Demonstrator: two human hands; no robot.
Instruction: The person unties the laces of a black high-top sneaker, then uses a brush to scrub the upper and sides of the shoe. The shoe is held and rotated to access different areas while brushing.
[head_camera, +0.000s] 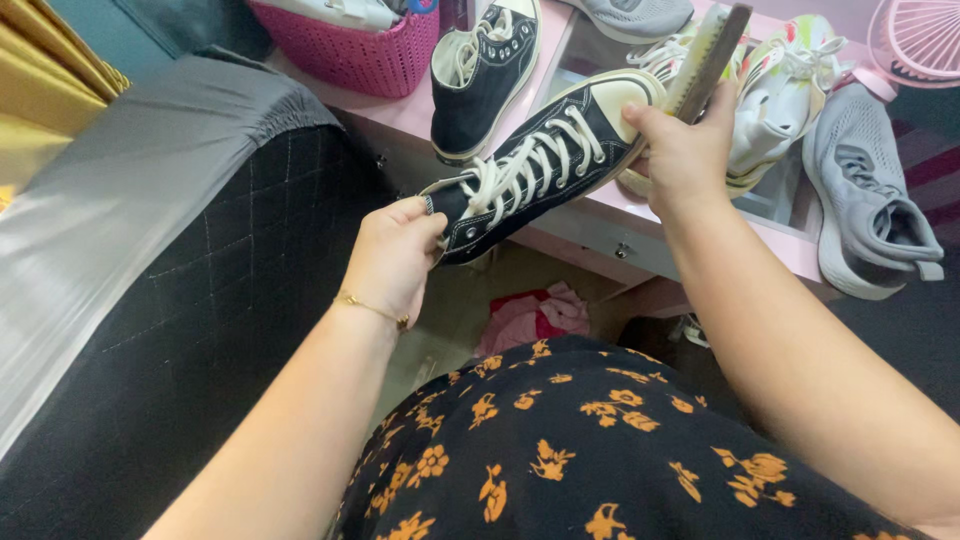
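The left hand (395, 258) pinches the heel of a black high-top sneaker (535, 170); the right hand (685, 155), at its toe, grips a brush (708, 50).

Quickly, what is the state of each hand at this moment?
Left hand: closed on the heel end of the black high-top sneaker.
Right hand: closed on a brush, at the sneaker's toe.

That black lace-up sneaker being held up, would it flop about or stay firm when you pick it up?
The black sneaker probably bends at its cloth ankle, where the left hand grips it, while the pale rubber toe looks firmer. Its laces would likely dangle. The right hand, also holding a brush, steadies the toe end, so it seems light.
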